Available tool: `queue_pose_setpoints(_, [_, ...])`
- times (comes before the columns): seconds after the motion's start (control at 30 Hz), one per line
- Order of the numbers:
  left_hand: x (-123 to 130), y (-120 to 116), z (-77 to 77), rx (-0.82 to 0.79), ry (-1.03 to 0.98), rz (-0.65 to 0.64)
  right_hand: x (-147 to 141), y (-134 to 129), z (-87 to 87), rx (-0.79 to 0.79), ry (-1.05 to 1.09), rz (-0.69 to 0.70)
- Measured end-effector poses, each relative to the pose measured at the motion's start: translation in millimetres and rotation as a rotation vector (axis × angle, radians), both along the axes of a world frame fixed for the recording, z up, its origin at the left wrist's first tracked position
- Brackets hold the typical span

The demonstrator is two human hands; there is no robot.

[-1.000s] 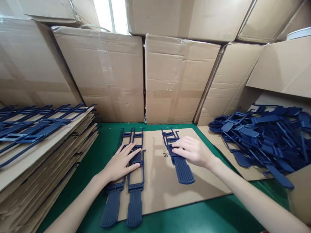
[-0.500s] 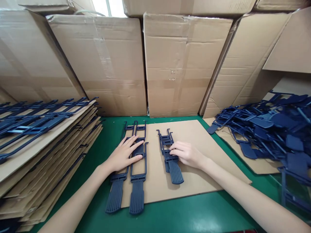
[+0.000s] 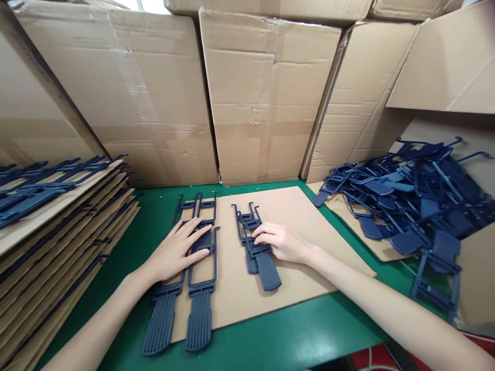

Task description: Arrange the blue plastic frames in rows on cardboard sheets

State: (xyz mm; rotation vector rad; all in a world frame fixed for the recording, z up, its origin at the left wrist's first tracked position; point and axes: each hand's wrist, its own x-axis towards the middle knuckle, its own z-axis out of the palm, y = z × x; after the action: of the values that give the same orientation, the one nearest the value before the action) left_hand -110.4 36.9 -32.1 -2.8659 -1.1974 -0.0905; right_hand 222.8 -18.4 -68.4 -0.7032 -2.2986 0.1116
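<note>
My left hand (image 3: pixel 176 252) lies flat with fingers spread over dark blue plastic frames, which have hooked ends and ribbed paddles. One ribbed paddle (image 3: pixel 199 319) and another to its left (image 3: pixel 159 322) stick out past the near edge of a cardboard sheet (image 3: pixel 309 216). On the middle of the sheet, my right hand (image 3: pixel 284 241) is closed on the side of an overlapping pair of similar blue plastic frames (image 3: pixel 268 269). Its fingertips curl over the middle of the upper frame and hide part of it. The lower frame's paddle (image 3: pixel 251 260) peeks out at the left.
A tangled heap of blue frames (image 3: pixel 386 188) lies at the right. Cardboard sheets with frames between them form a stack (image 3: pixel 88 216) at the left. Large cardboard boxes (image 3: pixel 266 103) wall off the back of the green table (image 3: pixel 286 340).
The view has swung to the right, so everything appears farther left. The two frames at my right hand are fanned slightly more apart. My left hand stays spread on its frames.
</note>
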Motion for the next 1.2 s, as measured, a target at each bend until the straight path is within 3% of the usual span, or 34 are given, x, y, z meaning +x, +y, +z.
queue_pose_setpoints(0.2, [1,-1,1.1,0.001,-0.023,-0.008,2,3,-6.7,-0.026,0.033,0.009])
queue_pose_setpoints(0.47, [4,-5,4.4,-0.024,0.008,0.027,3,3,-4.5,0.074,0.217,-0.089])
queue_pose_setpoints(0.8, [2,-4,1.3,-0.025,-0.022,0.016,20,7,3.6,-0.149,0.627,-0.352])
queue_pose_setpoints(0.93, [2,-5,1.8,-0.031,-0.02,0.012,27,10,2.7,-0.088,0.573,-0.436])
queue_pose_setpoints(1.0, [2,-5,1.2,-0.022,-0.026,0.002,26,9,4.7,-0.044,0.529,-0.414])
queue_pose_setpoints(1.1, [2,-6,0.6,-0.014,-0.029,-0.005,18,-1,10.2,0.001,0.381,-0.253])
queue_pose_setpoints(1.2, [2,-7,1.4,-0.018,-0.026,-0.001,3,-15,15.3,0.045,0.081,-0.092])
